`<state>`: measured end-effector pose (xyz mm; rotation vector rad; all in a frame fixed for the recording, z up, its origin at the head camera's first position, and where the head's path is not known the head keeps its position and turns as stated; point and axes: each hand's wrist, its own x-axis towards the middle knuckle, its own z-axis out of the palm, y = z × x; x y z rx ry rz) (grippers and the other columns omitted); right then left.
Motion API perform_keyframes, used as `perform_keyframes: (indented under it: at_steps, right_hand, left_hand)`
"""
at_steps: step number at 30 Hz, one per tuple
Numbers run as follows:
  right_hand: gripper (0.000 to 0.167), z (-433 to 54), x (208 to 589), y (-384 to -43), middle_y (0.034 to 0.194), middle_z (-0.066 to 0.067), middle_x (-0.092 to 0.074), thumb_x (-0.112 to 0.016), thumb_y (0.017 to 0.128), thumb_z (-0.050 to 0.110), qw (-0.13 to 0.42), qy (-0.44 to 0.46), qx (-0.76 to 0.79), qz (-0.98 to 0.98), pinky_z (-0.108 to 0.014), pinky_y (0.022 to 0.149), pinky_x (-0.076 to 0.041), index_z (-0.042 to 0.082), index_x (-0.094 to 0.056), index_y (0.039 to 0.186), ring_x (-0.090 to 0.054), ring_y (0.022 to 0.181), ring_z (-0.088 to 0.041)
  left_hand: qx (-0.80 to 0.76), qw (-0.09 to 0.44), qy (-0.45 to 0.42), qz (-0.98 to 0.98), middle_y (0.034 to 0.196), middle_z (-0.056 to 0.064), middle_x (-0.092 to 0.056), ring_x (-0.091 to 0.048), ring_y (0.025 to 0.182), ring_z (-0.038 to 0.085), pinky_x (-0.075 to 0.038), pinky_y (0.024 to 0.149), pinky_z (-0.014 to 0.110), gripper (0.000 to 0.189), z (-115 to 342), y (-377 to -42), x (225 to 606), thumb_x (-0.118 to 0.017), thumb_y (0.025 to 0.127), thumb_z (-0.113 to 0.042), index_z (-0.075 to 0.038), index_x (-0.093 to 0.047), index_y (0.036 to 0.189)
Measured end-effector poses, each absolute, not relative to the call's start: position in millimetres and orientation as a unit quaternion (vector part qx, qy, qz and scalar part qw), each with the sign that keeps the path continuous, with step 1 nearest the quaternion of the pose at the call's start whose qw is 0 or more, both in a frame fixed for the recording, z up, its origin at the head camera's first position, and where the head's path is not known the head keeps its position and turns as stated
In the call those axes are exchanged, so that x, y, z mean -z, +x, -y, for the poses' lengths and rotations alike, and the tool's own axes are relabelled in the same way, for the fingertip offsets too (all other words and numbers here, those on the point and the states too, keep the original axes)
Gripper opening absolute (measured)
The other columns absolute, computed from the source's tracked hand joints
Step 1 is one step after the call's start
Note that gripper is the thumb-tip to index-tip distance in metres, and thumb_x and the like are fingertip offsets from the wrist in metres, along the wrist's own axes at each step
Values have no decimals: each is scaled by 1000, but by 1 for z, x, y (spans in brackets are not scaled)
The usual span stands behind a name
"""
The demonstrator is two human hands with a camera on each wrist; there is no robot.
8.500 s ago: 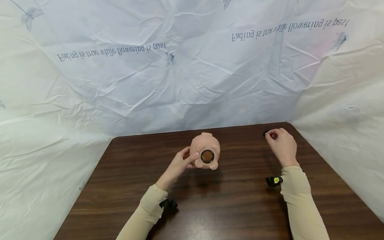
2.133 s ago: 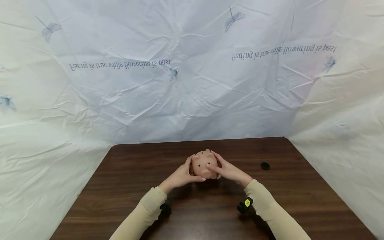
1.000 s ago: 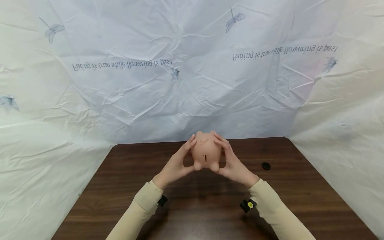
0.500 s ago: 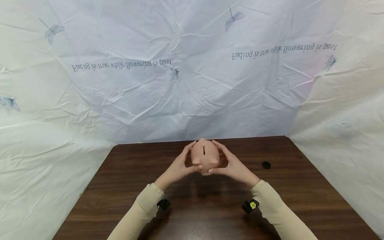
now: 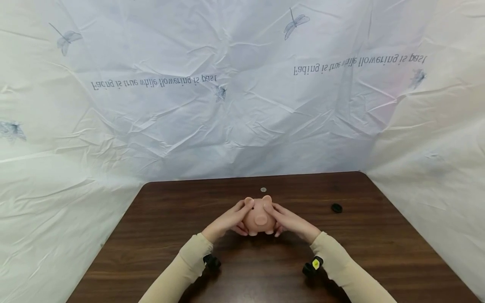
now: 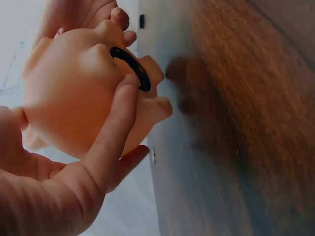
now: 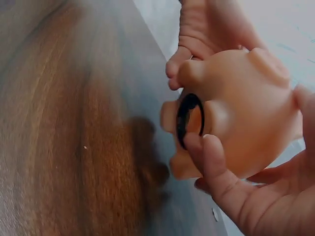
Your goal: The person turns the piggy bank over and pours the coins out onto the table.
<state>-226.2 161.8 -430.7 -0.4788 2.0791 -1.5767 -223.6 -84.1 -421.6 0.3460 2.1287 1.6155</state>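
A pink piggy bank [image 5: 259, 213] is held upright between both hands close over the table, snout facing the person. My left hand [image 5: 230, 219] grips its left side, thumb up by the ear. On the opposite side my right hand [image 5: 291, 220] grips it, thumb near the other eye. In the left wrist view, the black-ringed round hole [image 6: 132, 68] in its belly shows between the stubby feet, a finger at its edge. The right wrist view also shows this ringed opening [image 7: 190, 120] uncovered, with fingertips at its rim.
A silver coin [image 5: 263, 190] lies on the table behind the piggy bank. A round black plug [image 5: 336, 208] lies to the right on the dark wooden table [image 5: 170, 210]. White printed sheeting [image 5: 242, 126] hangs round the table's back and sides.
The piggy bank has been tipped about between both hands and lowered, its face now forward. The coin now shows behind it. Earlier, the right hand held the black plug, since laid on the table.
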Motion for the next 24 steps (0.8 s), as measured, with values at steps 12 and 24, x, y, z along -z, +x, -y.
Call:
perform_keyframes:
  at_steps: [12, 24]
  right_hand:
    - [72, -155, 424, -227, 104, -18, -67, -39, 105, 59, 222, -157, 576, -771, -40, 72, -59, 9, -31, 155, -68, 81, -27]
    - [92, -156, 406, -219, 161, -18, -19, -70, 93, 0, -37, -347, 675, -650, -33, 103, -48, 16, -7, 158, -30, 145, -35]
  left_hand:
    - [-593, 234, 99, -764, 106, 27, -66, -71, 70, 28, -62, 70, 45, 86, 81, -234, 418, -46, 98, -68, -7, -27, 155]
    - [-576, -34, 377, -724, 164, 5, -23, -45, 138, 33, -51, 99, 47, 109, 84, -230, 384, -80, 88, -6, -27, -4, 164]
